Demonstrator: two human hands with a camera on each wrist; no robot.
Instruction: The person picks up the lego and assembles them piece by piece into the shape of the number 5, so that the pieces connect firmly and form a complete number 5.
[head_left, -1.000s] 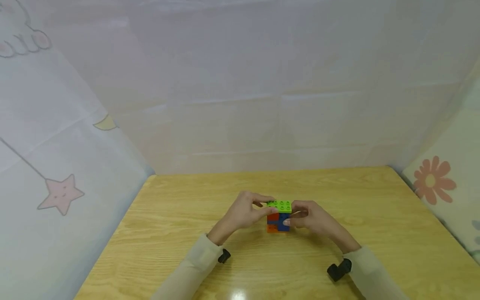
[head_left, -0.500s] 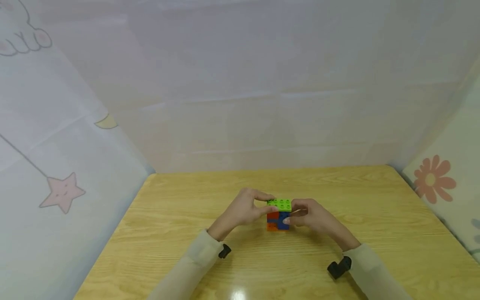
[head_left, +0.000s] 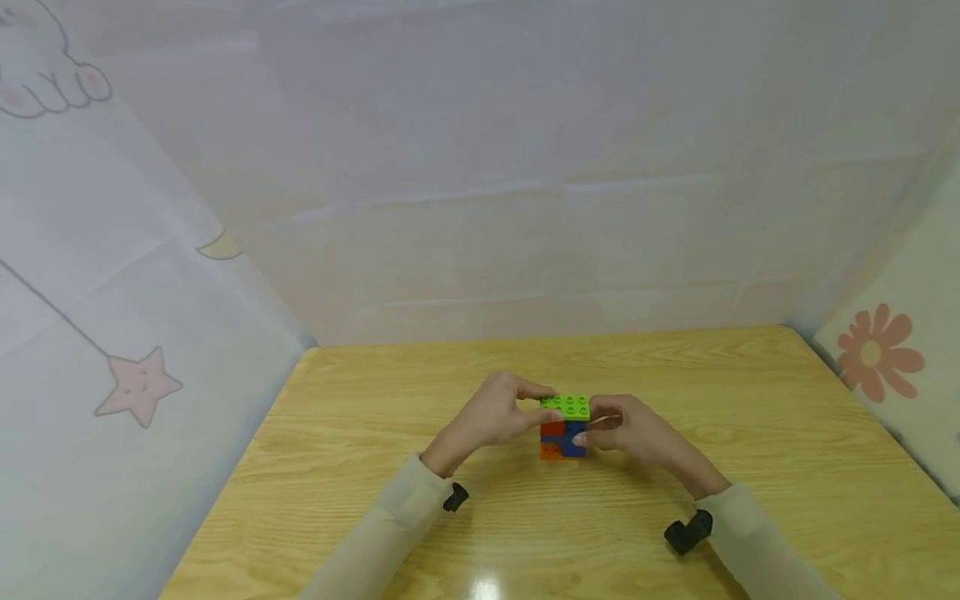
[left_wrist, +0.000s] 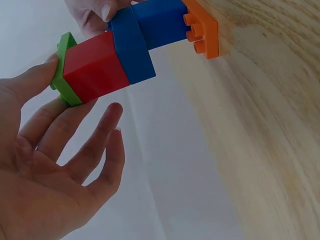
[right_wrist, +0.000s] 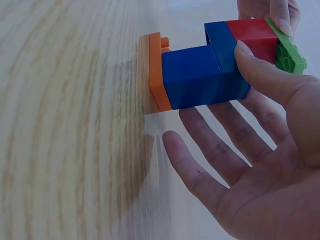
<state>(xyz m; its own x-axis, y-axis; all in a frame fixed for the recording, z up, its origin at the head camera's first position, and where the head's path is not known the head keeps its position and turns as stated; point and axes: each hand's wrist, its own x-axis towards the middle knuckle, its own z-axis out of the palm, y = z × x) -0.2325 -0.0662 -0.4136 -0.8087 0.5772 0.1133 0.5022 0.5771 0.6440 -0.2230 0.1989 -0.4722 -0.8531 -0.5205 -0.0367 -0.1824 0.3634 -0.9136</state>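
Note:
A small stack of toy building bricks stands on the wooden table. At its base lies an orange plate (left_wrist: pixel 210 32) with bare studs on one side. A blue brick (right_wrist: pixel 191 77) sits on that plate, and a second blue brick (right_wrist: pixel 227 60) lies across it. Above comes a red brick (left_wrist: pixel 95 67), topped by a bright green plate (head_left: pixel 573 407) that overhangs on the right. My left hand (head_left: pixel 491 414) pinches the green plate between thumb and fingers. From the right, my right hand (head_left: pixel 637 429) holds the upper blue brick, thumb in front and fingers behind.
The table (head_left: pixel 360 433) has light wood grain and meets a pale cloth backdrop (head_left: pixel 480 250) at its back edge. Printed cloth hangs at both sides. Black wrist cameras sit at both cuffs, the right one (head_left: pixel 688 532) low over the table.
The head view has shifted slightly, so hands and stack appear a little farther right and up. Both hands keep their hold, and the stack looks the same.

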